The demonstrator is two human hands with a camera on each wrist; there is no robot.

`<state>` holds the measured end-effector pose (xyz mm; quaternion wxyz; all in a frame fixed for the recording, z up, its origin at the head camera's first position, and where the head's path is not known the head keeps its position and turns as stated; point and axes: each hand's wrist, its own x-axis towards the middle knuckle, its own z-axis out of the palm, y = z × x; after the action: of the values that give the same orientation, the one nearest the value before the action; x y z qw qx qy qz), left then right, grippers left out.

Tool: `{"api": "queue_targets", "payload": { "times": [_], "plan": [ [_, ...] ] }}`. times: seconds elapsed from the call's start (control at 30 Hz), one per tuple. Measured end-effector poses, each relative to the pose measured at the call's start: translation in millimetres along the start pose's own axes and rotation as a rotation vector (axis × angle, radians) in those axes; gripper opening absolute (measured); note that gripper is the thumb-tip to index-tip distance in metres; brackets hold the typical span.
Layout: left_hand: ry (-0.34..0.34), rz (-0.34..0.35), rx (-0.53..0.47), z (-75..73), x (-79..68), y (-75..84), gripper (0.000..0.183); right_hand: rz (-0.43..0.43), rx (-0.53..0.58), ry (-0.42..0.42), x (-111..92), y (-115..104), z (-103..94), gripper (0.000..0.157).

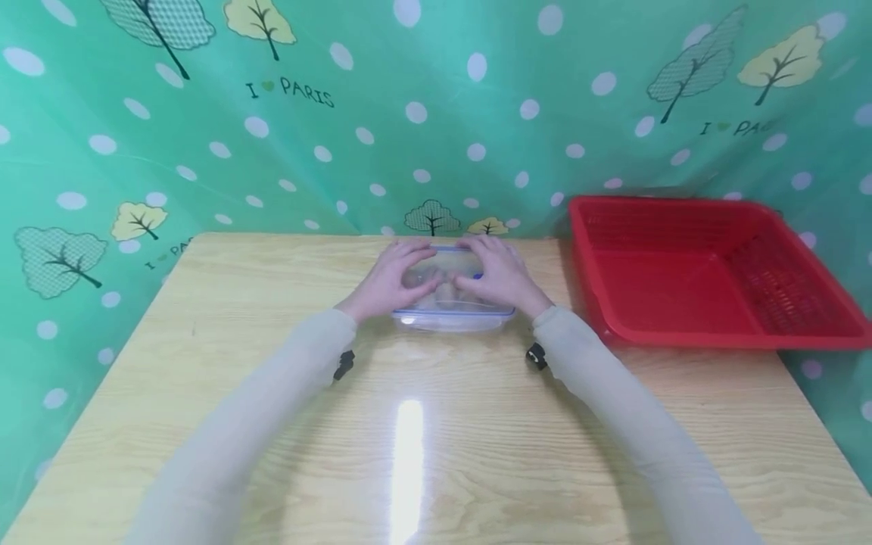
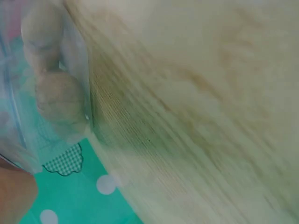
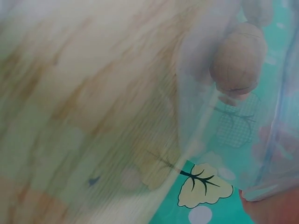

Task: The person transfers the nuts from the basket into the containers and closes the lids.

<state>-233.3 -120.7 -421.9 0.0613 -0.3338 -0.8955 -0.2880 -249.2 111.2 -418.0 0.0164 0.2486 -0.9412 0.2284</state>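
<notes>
A clear plastic food container [image 1: 450, 324] with a blue-edged lid sits near the back edge of the wooden table in the head view. Round brown lumps [image 2: 60, 95] show through its wall; the right wrist view has a similar lump [image 3: 238, 60] at the other end. My left hand [image 1: 391, 280] holds the container's left side, fingers curved over the far edge and thumb over the lid. On the other side my right hand [image 1: 500, 276] grips it in mirror fashion. The two thumbs point toward each other above the lid. Most of the fingertips are hidden at the far side.
A large red plastic basket [image 1: 593, 299] stands at the right of the wooden table [image 1: 286, 257], partly past its edge. Behind the table hangs a green cloth [image 1: 381, 151] with white dots and trees. Bright light reflects off the tabletop in front of the container.
</notes>
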Motion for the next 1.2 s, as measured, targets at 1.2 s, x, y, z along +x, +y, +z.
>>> {"api": "queue_targets", "payload": {
  "times": [1.2],
  "plan": [
    [-0.204,-0.032,0.122,-6.1,-13.5,7.9,0.106,-0.28,-0.085,-0.075,-45,4,-4.6,0.11]
  ]
}}
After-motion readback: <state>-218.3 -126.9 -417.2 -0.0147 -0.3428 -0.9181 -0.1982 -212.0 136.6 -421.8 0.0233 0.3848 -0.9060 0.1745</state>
